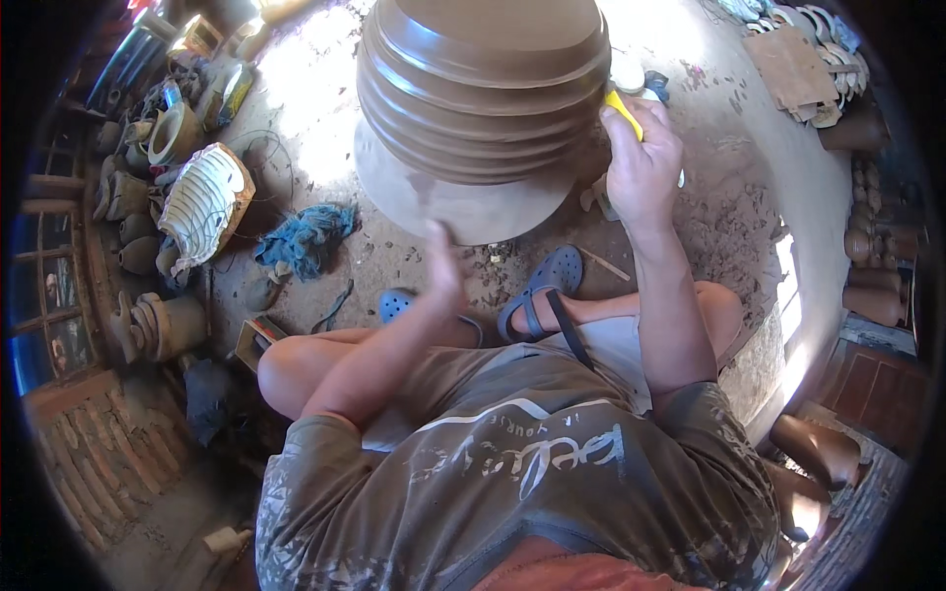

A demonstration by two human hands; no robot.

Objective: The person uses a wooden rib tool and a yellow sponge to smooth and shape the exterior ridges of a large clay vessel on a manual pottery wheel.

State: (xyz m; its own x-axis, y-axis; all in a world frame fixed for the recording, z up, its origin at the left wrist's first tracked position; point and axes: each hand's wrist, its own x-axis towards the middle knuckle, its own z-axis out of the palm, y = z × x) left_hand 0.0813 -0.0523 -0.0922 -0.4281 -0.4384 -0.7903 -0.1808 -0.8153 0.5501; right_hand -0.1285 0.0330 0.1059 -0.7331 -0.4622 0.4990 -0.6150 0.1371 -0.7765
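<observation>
A large brown clay pot (483, 98) with several raised rings round its wall stands on a round grey wheel disc (473, 214). My right hand (645, 163) is closed round a small flat yellow scraper (626, 114), whose tip is at the pot's right side. At the disc's near rim is my left hand (446, 276), slightly blurred, with its fingers stretched out and nothing held. Whether it touches the rim I cannot tell. The top of the pot runs out of the picture.
Blue clogs (552, 281) are on my feet below the disc. To the left lie a blue rag (305, 239), a ribbed white piece (207, 202) and several clay pots (175, 133). Brown pots (875, 291) line the right wall, and a thin stick (605, 264) lies near my right foot.
</observation>
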